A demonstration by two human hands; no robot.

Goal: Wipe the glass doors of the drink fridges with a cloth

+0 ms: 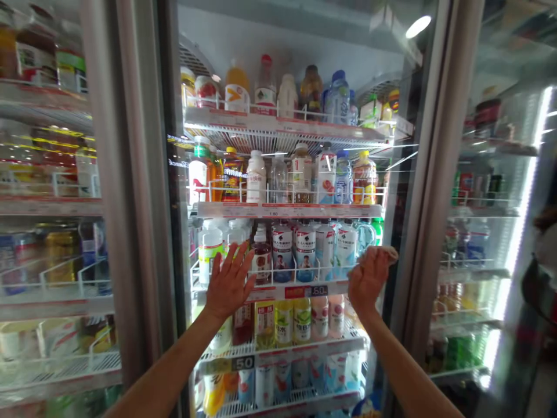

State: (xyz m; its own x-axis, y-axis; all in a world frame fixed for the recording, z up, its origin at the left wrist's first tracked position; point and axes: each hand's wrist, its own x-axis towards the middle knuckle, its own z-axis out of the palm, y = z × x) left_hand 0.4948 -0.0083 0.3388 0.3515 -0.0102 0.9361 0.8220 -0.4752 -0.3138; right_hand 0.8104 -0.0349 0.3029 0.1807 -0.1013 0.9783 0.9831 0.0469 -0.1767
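Observation:
In the head view, a glass cooler door [300, 35] stands before me, with bottled drinks on shelves behind it. My left hand [230, 281] is raised with its fingers spread, nearest to the glass in front of the middle shelf. I cannot tell for certain whether its palm touches the pane. To the right, my right hand [369, 283] is closed on a pale cloth [388, 253], whose edge shows beyond the fingers. That hand is up by the glass near the door's right side. Most of the cloth is hidden by the hand.
Metal door frames rise at the left [130, 191] and right [448, 174]. Other drink-filled cooler sections flank this one. Price strips, one reading .60 [318, 291], run along the shelf fronts. A lamp reflection [418, 26] shows at upper right. A dark blurred shape [542, 278] is at far right.

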